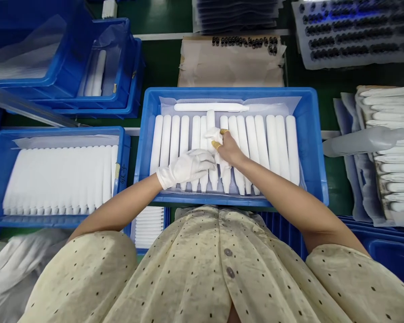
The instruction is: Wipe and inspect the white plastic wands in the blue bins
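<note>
In front of me a blue bin (232,93) lined with translucent sheet holds a row of white plastic tubes (251,134) with narrowed ends toward me. One more white tube (205,107) lies crosswise along the far side. A white tube (210,117) sticks out above the row near the middle. My left hand (188,168), in a white glove, has its fingers closed about its lower part; the exact grip is partly hidden. My right hand (229,148), bare with yellow finger cots, pinches a white cloth (214,134) against that tube.
Left stands another blue bin (124,157) of white tubes, with stacked blue bins (121,101) behind. A board with small black parts (244,41) lies beyond. Right are stacked white tubes (395,168) and a translucent bottle (363,140). Another person's gloved hand (13,264) is lower left.
</note>
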The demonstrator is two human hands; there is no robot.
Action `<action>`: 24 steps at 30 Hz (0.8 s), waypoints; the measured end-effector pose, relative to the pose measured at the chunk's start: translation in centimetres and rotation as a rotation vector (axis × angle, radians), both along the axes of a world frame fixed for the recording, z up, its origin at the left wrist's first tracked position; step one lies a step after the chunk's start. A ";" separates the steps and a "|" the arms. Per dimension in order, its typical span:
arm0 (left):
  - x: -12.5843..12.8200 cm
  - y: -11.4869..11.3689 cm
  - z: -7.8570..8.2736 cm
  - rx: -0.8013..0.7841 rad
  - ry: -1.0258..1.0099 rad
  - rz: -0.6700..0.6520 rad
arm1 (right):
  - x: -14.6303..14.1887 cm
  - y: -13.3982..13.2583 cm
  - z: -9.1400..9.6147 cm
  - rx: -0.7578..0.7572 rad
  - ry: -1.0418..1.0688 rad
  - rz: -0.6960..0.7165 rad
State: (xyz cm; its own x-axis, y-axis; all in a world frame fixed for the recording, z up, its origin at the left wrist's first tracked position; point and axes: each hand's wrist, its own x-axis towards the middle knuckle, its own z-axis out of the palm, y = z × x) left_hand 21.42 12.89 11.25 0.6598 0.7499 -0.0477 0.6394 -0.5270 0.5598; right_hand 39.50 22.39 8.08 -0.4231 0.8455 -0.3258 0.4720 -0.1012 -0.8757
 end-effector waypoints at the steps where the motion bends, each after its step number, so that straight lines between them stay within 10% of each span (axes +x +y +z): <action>1: -0.2 -0.1 -0.4 0.036 0.040 -0.012 | 0.1 -0.3 0.3 0.037 -0.057 0.042; 7: 0.2 -0.7 -2.6 0.193 0.185 -0.113 | 1.4 -1.2 2.3 0.367 -0.408 0.275; 11: 1.4 -0.6 -2.9 0.084 0.139 -0.085 | 3.9 0.6 1.7 0.357 -0.222 0.120; 15: 0.1 -0.7 -0.6 -0.083 -0.003 -0.022 | 6.8 2.5 1.2 0.179 0.198 -0.088; 19: -1.6 -3.9 3.0 -0.210 0.062 0.037 | 7.7 1.8 1.9 -0.048 0.328 -0.004; 24: -1.3 -8.2 3.0 -0.141 0.062 0.029 | 4.7 -1.4 0.8 0.233 0.249 0.234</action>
